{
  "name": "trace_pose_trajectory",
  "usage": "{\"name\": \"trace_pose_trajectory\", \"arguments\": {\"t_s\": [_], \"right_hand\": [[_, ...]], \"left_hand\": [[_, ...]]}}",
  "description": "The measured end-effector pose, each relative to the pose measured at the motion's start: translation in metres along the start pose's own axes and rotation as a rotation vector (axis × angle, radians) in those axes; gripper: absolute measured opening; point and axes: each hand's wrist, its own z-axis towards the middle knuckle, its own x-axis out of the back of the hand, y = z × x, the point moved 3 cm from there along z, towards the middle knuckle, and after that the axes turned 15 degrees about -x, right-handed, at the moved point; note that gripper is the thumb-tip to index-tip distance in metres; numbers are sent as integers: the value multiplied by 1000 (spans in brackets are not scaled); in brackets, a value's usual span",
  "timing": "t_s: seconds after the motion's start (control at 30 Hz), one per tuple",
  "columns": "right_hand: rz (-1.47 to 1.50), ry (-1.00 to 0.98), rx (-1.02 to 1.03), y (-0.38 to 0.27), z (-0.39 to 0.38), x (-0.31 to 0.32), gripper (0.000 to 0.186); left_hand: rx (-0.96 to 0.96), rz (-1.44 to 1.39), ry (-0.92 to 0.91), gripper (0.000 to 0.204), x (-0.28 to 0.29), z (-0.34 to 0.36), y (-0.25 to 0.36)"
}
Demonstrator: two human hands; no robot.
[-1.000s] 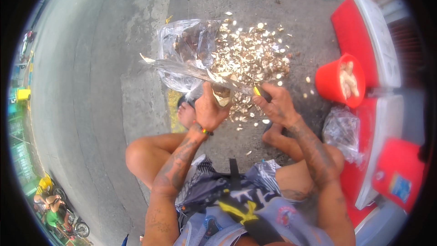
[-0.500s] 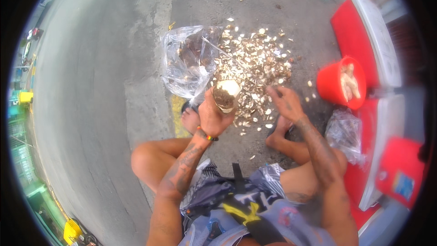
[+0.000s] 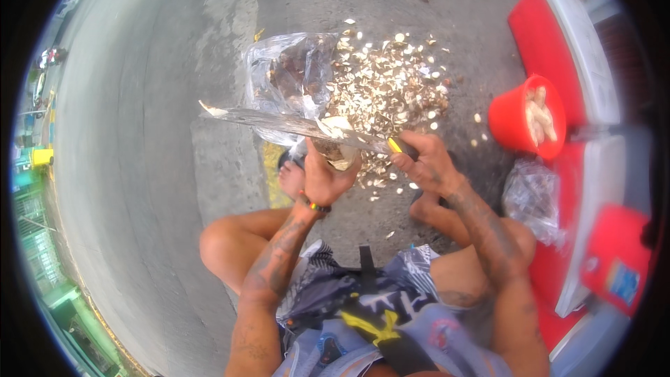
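My left hand (image 3: 328, 174) grips a pale root with brown skin (image 3: 331, 153) over the pile of peelings (image 3: 387, 80). In my right hand (image 3: 426, 167) is the yellow-and-black handle of a long knife (image 3: 272, 122), whose blade crosses the top of the root and extends leftward. A cut pale slice lies against the blade at the root. Behind the blade, a clear plastic bag (image 3: 286, 63) with brown stuff inside rests beside the peelings.
A red bucket (image 3: 509, 122) with pale peeled roots stands at the right, beside red coolers with white lids (image 3: 572, 49). A clear bag (image 3: 527, 202) leans there. A red container (image 3: 614, 251) is at lower right. A green structure and yellow object (image 3: 42, 157) line the far left.
Half a second ago the blade was tilted, far end up, exposing the root's cut white top. Now it lies nearly flat across the root again, much as one second ago.
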Motion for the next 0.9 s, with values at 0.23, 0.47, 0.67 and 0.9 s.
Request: {"name": "trace_pose_trajectory", "arguments": {"t_s": [0.23, 0.47, 0.67, 0.9], "right_hand": [[-65, 80, -389, 36, 14, -2, 76], [13, 69, -191, 13, 14, 7, 71], [-116, 37, -53, 2, 8, 0, 70], [-197, 5, 109, -19, 3, -10, 72]], "left_hand": [[71, -53, -200, 60, 8, 2, 17], [810, -912, -29, 36, 6, 4, 15], [915, -1186, 18, 38, 8, -3, 22], [968, -1359, -92, 32, 0, -17, 22]]}}
